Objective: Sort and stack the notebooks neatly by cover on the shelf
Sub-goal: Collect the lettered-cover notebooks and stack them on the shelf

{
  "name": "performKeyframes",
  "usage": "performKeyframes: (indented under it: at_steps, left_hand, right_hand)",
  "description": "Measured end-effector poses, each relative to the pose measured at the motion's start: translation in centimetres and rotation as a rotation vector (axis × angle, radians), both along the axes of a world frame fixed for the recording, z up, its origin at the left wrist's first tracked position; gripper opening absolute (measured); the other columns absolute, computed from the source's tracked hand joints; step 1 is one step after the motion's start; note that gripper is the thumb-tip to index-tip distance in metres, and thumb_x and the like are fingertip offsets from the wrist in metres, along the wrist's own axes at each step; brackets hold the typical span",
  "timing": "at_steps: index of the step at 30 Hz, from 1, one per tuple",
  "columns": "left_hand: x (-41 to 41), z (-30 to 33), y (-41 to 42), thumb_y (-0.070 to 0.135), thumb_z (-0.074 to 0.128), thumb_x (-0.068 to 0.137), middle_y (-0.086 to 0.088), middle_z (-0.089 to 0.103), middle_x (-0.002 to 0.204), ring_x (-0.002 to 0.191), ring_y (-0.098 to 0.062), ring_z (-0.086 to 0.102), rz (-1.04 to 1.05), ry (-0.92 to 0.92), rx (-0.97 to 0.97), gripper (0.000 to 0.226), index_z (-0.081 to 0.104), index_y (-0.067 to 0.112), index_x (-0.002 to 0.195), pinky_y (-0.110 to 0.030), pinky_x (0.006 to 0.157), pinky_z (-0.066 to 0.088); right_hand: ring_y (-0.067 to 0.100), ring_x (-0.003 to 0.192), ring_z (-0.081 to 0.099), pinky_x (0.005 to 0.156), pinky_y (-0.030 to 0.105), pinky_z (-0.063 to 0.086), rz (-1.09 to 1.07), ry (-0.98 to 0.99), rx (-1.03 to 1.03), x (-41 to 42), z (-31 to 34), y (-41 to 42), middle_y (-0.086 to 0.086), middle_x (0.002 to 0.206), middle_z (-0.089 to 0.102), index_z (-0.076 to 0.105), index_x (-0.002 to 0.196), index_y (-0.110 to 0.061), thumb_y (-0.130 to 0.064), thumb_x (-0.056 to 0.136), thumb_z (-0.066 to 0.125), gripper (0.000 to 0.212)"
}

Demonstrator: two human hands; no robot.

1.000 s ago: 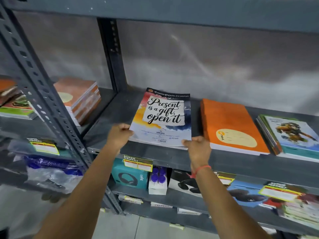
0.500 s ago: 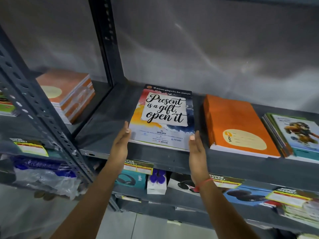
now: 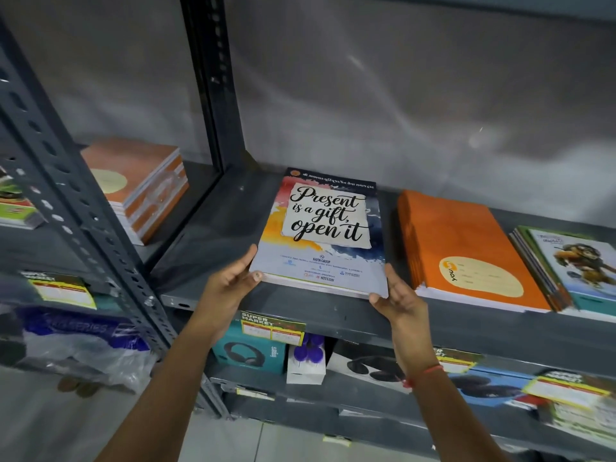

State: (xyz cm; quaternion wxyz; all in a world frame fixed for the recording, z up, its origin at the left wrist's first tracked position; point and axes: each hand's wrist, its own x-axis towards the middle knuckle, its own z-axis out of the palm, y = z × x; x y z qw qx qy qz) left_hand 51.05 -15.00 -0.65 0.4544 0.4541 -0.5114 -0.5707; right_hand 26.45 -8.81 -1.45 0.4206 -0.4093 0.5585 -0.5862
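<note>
My left hand [image 3: 230, 281] & right hand [image 3: 396, 300] clamp the quote stack's [image 3: 325, 228] near corners to square it on the shelf [image 3: 333, 311], beside the orange stack [image 3: 460, 248]; prob. several books, edges blurry.

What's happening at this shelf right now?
A person is tidying notebooks on a grey metal shelf. Both hands, left hand and right hand, grip the near corners of the "Present is a gift, open it" stack. To its right lie an orange stack, then a cartoon-cover stack, apart from each other.
</note>
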Motion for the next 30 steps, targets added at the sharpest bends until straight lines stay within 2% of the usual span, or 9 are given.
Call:
performKeyframes:
  at_steps: [4, 7, 11, 17, 20, 24, 26, 28, 30]
  left_hand:
    - [-0.39, -0.27, 0.13, 0.000, 0.050, 0.088, 0.002, 0.051, 0.129, 0.117, -0.010, 0.050, 0.049, -0.003, -0.037, 0.050, 0.038, 0.007, 0.136, 0.001, 0.083, 0.044]
    - [-0.10, -0.21, 0.03, -0.002, 0.047, 0.089, 0.009, 0.049, 0.129, 0.110, 0.000, 0.052, -0.005, -0.019, -0.050, 0.052, 0.035, 0.009, 0.138, 0.001, 0.083, 0.045]
    - [-0.14, -0.12, -0.03, -0.003, 0.044, 0.090, 0.009, 0.039, 0.136, 0.123, -0.006, 0.042, -0.011, -0.029, -0.060, 0.049, 0.035, 0.005, 0.137, 0.004, 0.085, 0.040]
    - [-0.17, -0.11, -0.02, -0.003, 0.046, 0.089, 0.008, 0.039, 0.136, 0.126, -0.007, 0.039, 0.023, -0.037, -0.065, 0.050, 0.035, 0.005, 0.137, -0.001, 0.090, 0.040]
    - [-0.04, -0.15, -0.20, -0.002, 0.044, 0.090, 0.013, 0.036, 0.135, 0.128, -0.003, 0.035, -0.008, -0.048, -0.054, 0.052, 0.030, 0.008, 0.140, -0.007, 0.097, 0.037]
    - [0.08, 0.01, -0.47, 0.001, 0.044, 0.091, 0.011, 0.039, 0.135, 0.124, -0.003, 0.039, -0.041, -0.074, -0.043, 0.049, 0.034, 0.009, 0.138, 0.004, 0.086, 0.036]
    - [-0.05, -0.01, -0.61, 0.002, 0.045, 0.091, 0.011, 0.042, 0.132, 0.113, 0.004, 0.049, -0.012, -0.075, -0.045, 0.048, 0.036, 0.010, 0.137, 0.005, 0.085, 0.038]
    - [-0.36, -0.03, -0.69, 0.002, 0.048, 0.090, 0.012, 0.046, 0.128, 0.092, 0.017, 0.056, 0.040, -0.077, -0.053, 0.046, 0.040, 0.010, 0.135, 0.007, 0.080, 0.040]
    - [-0.52, -0.18, -0.71, 0.001, 0.049, 0.089, 0.012, 0.047, 0.125, 0.082, 0.025, 0.056, 0.075, -0.072, -0.056, 0.045, 0.043, 0.008, 0.133, 0.007, 0.076, 0.040]
  right_hand:
    - [-0.018, 0.090, 0.060, 0.087, 0.005, 0.045, -0.017, 0.004, 0.022, -0.02, -0.08, -0.14, -0.016, 0.119, 0.056, 0.040, 0.137, -0.008, 0.009, 0.082, 0.056, 0.059]
    - [-0.018, 0.088, 0.060, 0.085, 0.003, 0.045, -0.020, 0.020, 0.033, 0.08, 0.04, -0.13, -0.023, 0.113, 0.056, 0.039, 0.137, -0.008, 0.010, 0.083, 0.054, 0.059]
    - [-0.021, 0.086, 0.057, 0.079, -0.002, 0.043, -0.026, 0.046, 0.028, 0.25, -0.04, -0.11, -0.024, 0.117, 0.050, 0.038, 0.137, -0.008, 0.009, 0.084, 0.053, 0.058]
    - [-0.019, 0.089, 0.053, 0.077, -0.005, 0.040, -0.033, 0.057, 0.035, 0.30, 0.09, -0.07, -0.023, 0.119, 0.049, 0.039, 0.138, -0.011, 0.004, 0.086, 0.054, 0.056]
    - [-0.014, 0.095, 0.055, 0.091, 0.005, 0.038, -0.031, 0.085, 0.046, 0.44, 0.10, 0.03, -0.028, 0.112, 0.052, 0.037, 0.139, -0.012, 0.002, 0.087, 0.053, 0.056]
    - [0.005, 0.115, 0.049, 0.101, 0.017, 0.034, -0.048, 0.114, 0.049, 0.64, 0.22, 0.00, -0.009, 0.131, 0.048, 0.037, 0.139, -0.014, -0.001, 0.088, 0.053, 0.055]
    - [0.005, 0.115, 0.048, 0.102, 0.018, 0.034, -0.053, 0.117, 0.059, 0.80, 0.26, -0.04, -0.007, 0.132, 0.048, 0.037, 0.139, -0.015, -0.003, 0.088, 0.054, 0.055]
    - [0.007, 0.117, 0.048, 0.109, 0.026, 0.032, -0.072, 0.117, 0.072, 0.91, 0.20, -0.13, -0.003, 0.137, 0.049, 0.038, 0.139, -0.017, -0.006, 0.088, 0.054, 0.054]
    - [0.012, 0.122, 0.047, 0.112, 0.034, 0.032, -0.088, 0.118, 0.089, 0.90, 0.18, -0.20, 0.002, 0.140, 0.049, 0.039, 0.138, -0.017, -0.007, 0.088, 0.055, 0.053]
